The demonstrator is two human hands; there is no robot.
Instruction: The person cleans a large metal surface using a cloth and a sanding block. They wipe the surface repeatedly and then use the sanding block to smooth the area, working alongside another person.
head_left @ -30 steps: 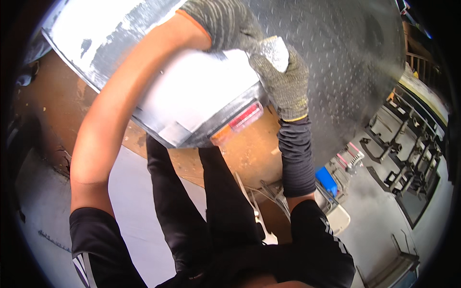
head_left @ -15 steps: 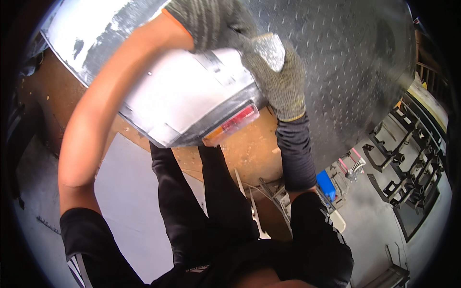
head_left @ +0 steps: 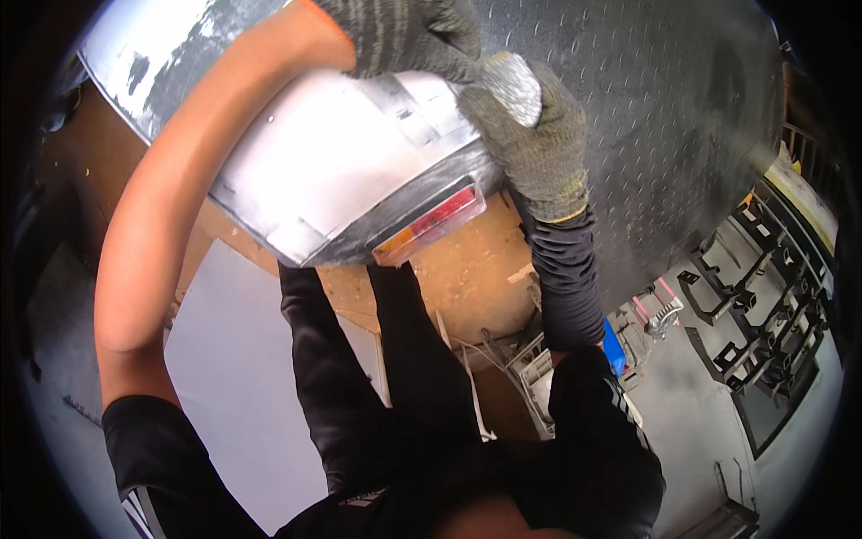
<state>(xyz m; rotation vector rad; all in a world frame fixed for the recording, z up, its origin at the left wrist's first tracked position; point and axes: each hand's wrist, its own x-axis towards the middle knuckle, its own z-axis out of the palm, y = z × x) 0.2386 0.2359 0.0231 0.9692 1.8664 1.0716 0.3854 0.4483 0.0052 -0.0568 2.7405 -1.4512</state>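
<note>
The gloved right hand (head_left: pixel 539 148) is gripping a silvery pad (head_left: pixel 514 88), thumb and fingers holding it from two sides. The pad is sitting near the right edge of a white-and-grey body panel (head_left: pixel 332 162), where a black dimpled sheet (head_left: pixel 673 135) is adjoining it. The gloved left hand (head_left: pixel 402 38) is hanging over the panel, its fingers bending just beside the pad; whether they are pinching anything, I cannot tell. A red-and-orange tail light (head_left: pixel 426 225) is lying along the panel's lower right edge.

Grey knit gloves (head_left: pixel 386 40) cover 2 hands (head_left: pixel 543 153); trousers (head_left: pixel 337 386) are black.
</note>
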